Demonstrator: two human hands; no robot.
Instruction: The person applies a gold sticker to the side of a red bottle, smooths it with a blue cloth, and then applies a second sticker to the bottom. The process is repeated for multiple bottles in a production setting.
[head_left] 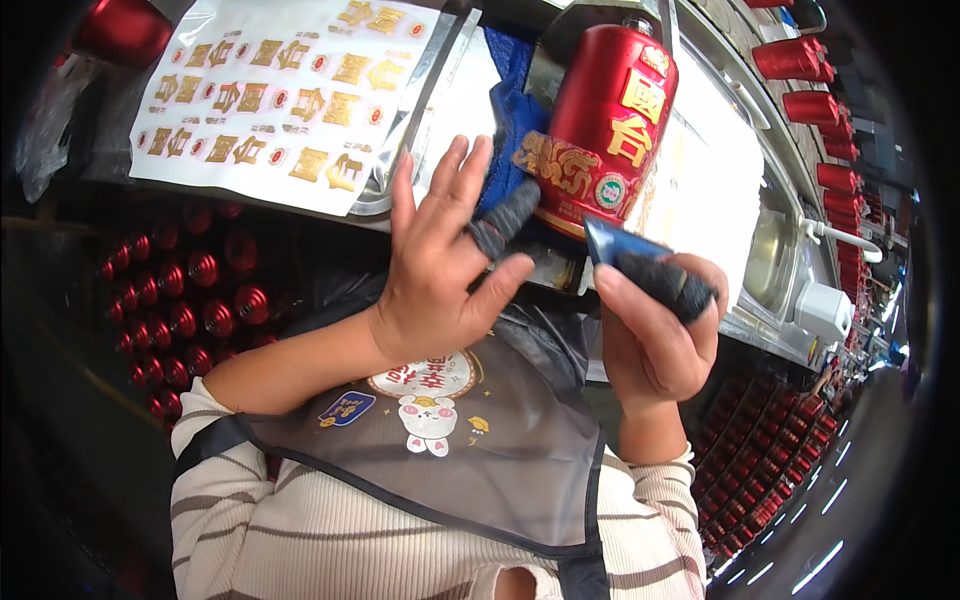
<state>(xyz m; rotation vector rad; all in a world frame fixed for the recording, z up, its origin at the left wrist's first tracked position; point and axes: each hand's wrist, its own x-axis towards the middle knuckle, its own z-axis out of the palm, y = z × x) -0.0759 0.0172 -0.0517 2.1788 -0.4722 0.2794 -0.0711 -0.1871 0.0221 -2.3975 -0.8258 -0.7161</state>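
A gold emblem is being pressed onto the glossy red ceramic bottle [605, 120], which lies tilted on the blue cloth [515, 70] above both hands. The left hand [440, 265] is spread open, and its dark-sleeved fingertip [505, 222] is laid against the bottle's lower edge, beside the emblem. The right hand [655, 325] is clamped on a flat blue card [612, 243], whose corner is held just under the bottle. Smoothing appears to be in hand; a firm, even stroke across the emblem is judged to be called for next. Left of the bottle, a white sheet of gold decals [285, 95] is laid flat.
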